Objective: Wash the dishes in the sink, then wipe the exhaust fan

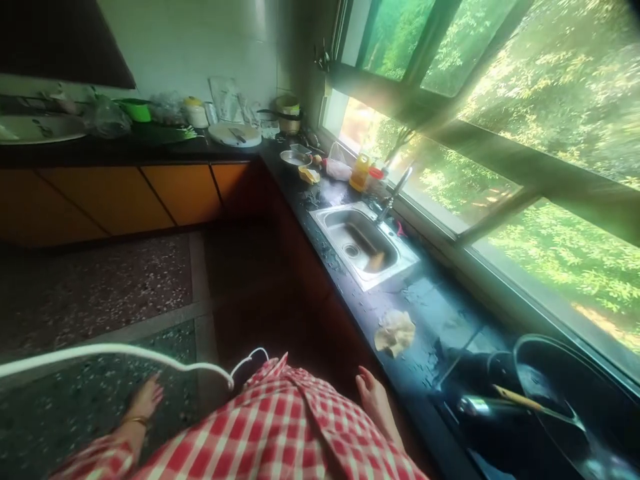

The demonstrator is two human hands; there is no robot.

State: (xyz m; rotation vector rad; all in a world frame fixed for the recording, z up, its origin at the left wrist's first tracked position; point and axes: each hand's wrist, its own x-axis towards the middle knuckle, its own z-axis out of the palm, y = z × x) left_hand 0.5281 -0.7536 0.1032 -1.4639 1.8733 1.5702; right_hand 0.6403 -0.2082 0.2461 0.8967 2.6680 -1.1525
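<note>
My left hand [146,398] hangs low over the floor at the left, fingers loosely stretched and nothing in them; a bangle circles its wrist. Close to the counter's front edge, my right hand [371,393] is held low with its fingers apart and holds nothing visible. The nearest thing to it on the counter is a crumpled pale cloth [395,332]. Beyond the cloth a steel sink [326,217] is set into the dark wet countertop [365,307]. A blurred tan item [375,261] lies inside the basin, below the tap [397,190].
A wok [520,347] and a wooden-handled utensil [520,398] are at the right. Past the sink stand a yellow bottle [359,173] and a metal plate [295,158]. A round white board [235,135] carries a knife. A white cable [125,349] crosses before me.
</note>
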